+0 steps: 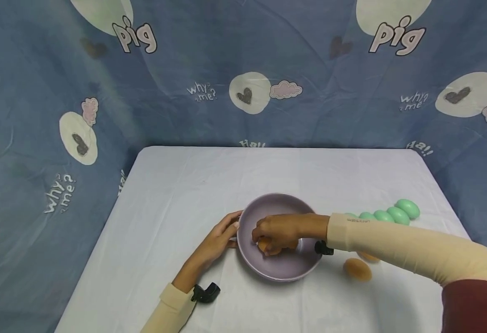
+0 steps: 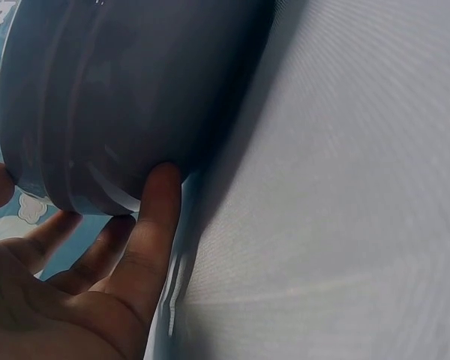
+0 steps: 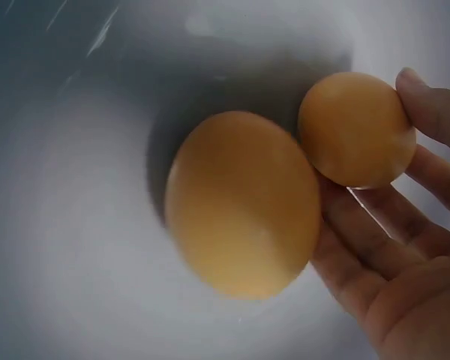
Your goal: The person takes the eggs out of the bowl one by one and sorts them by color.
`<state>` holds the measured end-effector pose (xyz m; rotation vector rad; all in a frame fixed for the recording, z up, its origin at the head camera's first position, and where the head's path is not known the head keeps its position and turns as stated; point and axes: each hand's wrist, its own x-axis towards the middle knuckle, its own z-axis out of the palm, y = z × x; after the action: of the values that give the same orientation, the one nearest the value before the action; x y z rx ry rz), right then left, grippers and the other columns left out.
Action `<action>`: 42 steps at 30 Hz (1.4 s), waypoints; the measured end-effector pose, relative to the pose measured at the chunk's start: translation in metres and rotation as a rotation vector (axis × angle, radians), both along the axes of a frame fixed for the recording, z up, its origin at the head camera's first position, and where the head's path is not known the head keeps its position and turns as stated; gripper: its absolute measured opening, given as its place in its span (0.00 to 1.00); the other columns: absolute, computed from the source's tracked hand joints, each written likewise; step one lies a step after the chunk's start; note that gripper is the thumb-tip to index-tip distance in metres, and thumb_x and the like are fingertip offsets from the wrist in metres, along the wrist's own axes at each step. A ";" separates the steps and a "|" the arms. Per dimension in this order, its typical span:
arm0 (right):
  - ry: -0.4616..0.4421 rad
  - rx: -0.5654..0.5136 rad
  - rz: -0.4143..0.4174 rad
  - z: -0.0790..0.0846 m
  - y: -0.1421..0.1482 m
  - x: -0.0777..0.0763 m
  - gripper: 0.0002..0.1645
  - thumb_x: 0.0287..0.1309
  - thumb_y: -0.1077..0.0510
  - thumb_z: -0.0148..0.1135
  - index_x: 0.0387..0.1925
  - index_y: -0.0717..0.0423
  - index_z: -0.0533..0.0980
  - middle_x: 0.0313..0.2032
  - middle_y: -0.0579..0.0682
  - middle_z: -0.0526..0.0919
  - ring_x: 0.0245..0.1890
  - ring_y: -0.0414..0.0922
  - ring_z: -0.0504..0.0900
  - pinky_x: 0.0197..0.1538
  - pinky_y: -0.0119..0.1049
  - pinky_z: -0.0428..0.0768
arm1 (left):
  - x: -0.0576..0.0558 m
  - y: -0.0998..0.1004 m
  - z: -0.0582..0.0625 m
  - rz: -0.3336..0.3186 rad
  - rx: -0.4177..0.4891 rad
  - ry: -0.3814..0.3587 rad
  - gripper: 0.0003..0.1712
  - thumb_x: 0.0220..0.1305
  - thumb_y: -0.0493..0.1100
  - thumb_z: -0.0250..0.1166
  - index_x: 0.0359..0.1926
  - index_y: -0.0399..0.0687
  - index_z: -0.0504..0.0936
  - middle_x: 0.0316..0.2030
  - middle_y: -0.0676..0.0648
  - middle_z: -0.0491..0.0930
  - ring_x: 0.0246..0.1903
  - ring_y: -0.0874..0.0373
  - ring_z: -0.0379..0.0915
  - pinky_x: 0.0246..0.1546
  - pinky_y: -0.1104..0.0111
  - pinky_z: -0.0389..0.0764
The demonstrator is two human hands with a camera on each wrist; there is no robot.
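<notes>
A round mauve bowl [image 1: 281, 273] stands on the white table. My left hand [image 1: 215, 241] is at its left side, with spread, fairly straight fingers touching the outer wall [image 2: 135, 97]. Inside the bowl, my right hand [image 1: 278, 230] pinches a brown egg [image 3: 356, 127] between thumb and fingers. A second brown egg [image 3: 244, 206] lies on the bowl's bottom right beside the held one, below my palm. In the head view, the right hand partly covers both eggs.
Right of the bowl lies a brown egg [image 1: 357, 269], with another [image 1: 369, 255] half hidden under the right sleeve. Behind that forearm several green eggs [image 1: 398, 215] form a slanting row. A blue printed cloth [image 1: 177, 115] hangs past the table's far edge.
</notes>
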<state>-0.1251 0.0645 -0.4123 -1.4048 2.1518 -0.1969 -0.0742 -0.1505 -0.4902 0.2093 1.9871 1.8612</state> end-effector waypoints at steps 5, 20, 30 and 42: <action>0.016 -0.017 0.015 -0.001 -0.001 0.000 0.18 0.50 0.53 0.68 0.46 0.47 0.78 0.38 0.44 0.78 0.37 0.36 0.72 0.45 0.27 0.74 | 0.000 0.000 0.000 0.000 0.001 0.014 0.28 0.68 0.60 0.49 0.66 0.62 0.62 0.65 0.47 0.63 0.54 0.51 0.71 0.43 0.63 0.81; 0.048 -0.092 0.063 0.012 0.002 -0.002 0.19 0.50 0.55 0.66 0.47 0.51 0.79 0.39 0.44 0.78 0.41 0.37 0.73 0.48 0.27 0.73 | 0.001 0.000 0.001 -0.008 0.021 0.025 0.28 0.68 0.60 0.49 0.66 0.62 0.61 0.65 0.47 0.63 0.54 0.51 0.71 0.43 0.62 0.82; 0.009 -0.144 0.017 0.026 0.020 -0.004 0.19 0.53 0.57 0.64 0.49 0.50 0.77 0.41 0.42 0.75 0.37 0.35 0.70 0.44 0.25 0.72 | -0.001 0.003 -0.001 -0.008 -0.001 0.017 0.26 0.67 0.61 0.50 0.64 0.67 0.63 0.63 0.50 0.65 0.52 0.52 0.71 0.42 0.62 0.81; 0.028 -0.279 -0.146 0.061 0.064 0.001 0.23 0.49 0.61 0.61 0.51 0.46 0.75 0.44 0.39 0.76 0.41 0.35 0.73 0.47 0.29 0.75 | 0.001 0.005 0.002 0.015 0.005 0.004 0.27 0.67 0.60 0.50 0.65 0.63 0.63 0.64 0.49 0.64 0.52 0.51 0.72 0.43 0.61 0.82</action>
<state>-0.1237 0.1285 -0.3518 -1.4042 2.3197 -0.5546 -0.0734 -0.1459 -0.4877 0.2003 1.9928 1.8763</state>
